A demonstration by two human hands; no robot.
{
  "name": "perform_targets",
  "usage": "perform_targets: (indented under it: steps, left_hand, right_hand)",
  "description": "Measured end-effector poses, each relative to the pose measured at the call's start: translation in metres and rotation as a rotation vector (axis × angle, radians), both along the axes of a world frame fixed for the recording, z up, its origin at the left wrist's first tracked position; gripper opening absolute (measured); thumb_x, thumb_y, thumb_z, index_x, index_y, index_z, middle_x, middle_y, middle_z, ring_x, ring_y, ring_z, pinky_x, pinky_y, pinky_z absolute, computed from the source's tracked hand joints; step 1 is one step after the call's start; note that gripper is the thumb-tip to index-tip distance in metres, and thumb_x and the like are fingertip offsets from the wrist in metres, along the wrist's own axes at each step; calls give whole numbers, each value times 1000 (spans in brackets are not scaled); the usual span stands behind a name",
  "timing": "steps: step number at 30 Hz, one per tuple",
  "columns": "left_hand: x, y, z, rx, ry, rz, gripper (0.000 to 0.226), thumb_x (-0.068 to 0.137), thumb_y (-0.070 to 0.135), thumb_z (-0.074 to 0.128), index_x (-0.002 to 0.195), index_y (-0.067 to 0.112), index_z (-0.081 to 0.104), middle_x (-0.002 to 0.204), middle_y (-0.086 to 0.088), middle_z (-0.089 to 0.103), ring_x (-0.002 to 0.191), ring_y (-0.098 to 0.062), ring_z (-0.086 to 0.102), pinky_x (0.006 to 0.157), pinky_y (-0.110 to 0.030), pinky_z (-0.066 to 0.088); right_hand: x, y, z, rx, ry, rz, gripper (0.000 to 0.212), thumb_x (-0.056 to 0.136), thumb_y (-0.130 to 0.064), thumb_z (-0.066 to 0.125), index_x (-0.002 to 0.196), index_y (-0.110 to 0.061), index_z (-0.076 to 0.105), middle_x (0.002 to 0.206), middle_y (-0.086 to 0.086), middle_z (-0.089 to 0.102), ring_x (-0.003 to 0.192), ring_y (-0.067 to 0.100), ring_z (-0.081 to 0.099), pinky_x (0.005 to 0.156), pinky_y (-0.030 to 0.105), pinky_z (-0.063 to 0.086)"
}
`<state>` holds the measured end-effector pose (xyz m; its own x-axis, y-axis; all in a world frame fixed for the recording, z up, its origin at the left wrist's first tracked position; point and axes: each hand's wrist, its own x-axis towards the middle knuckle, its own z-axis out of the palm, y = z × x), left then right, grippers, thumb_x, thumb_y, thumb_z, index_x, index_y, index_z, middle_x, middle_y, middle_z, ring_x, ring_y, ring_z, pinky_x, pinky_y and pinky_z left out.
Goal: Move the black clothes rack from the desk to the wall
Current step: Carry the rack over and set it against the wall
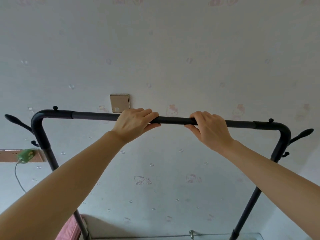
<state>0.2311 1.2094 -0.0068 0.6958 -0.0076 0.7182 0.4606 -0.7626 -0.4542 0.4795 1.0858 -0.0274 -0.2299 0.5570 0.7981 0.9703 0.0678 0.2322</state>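
The black clothes rack [173, 120] stands in front of me, its top bar running across the view close to the wall [155, 49]. Both uprights slope down out of view, each with side hooks near the rounded corner. My left hand [135, 124] is wrapped around the top bar left of its middle. My right hand [209, 127] grips the same bar just right of the middle. The rack's feet are hidden below the frame.
A beige wall switch [119, 103] sits just behind the bar. At the left a pink shelf [10, 155] holds a green plug with a cable hanging down. Pink fabric [69, 231] shows at the bottom left; a glass-like edge [216, 237] lies at the bottom.
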Motion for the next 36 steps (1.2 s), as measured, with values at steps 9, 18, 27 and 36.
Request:
perform_targets:
  steps: [9,18,27,36]
  left_hand:
    - [8,35,-13,15,-44,-13,30,97,42,52,96,15,66,65,2,57,50,-16,48,40,-26,34]
    - [8,46,-16,49,-66,-42,28,96,41,56,95,15,67,64,2,58,49,-16,49,39,-29,40]
    - [8,48,-15,28,-16,-42,30,97,42,52,98,15,66,66,2,59,49,-16,50,38,-28,41]
    - [7,44,-16,-3,-24,-24,28,96,42,53,99,18,67,65,5,60,50,-15,51,39,-24,38]
  right_hand:
    - [8,35,-14,-8,23,3,36,93,-44,48,89,-9,57,68,0,57,52,18,46,44,33,37]
    - [9,48,-18,15,19,25,34,92,-43,51,90,-9,57,70,0,59,55,18,49,48,31,36]
    - [10,48,-22,23,41,54,34,93,-42,53,91,-9,59,71,-1,60,58,18,51,51,30,36]
    - [8,43,-19,-45,29,19,27,92,-36,54,97,-10,59,76,-1,60,62,19,52,54,33,41]
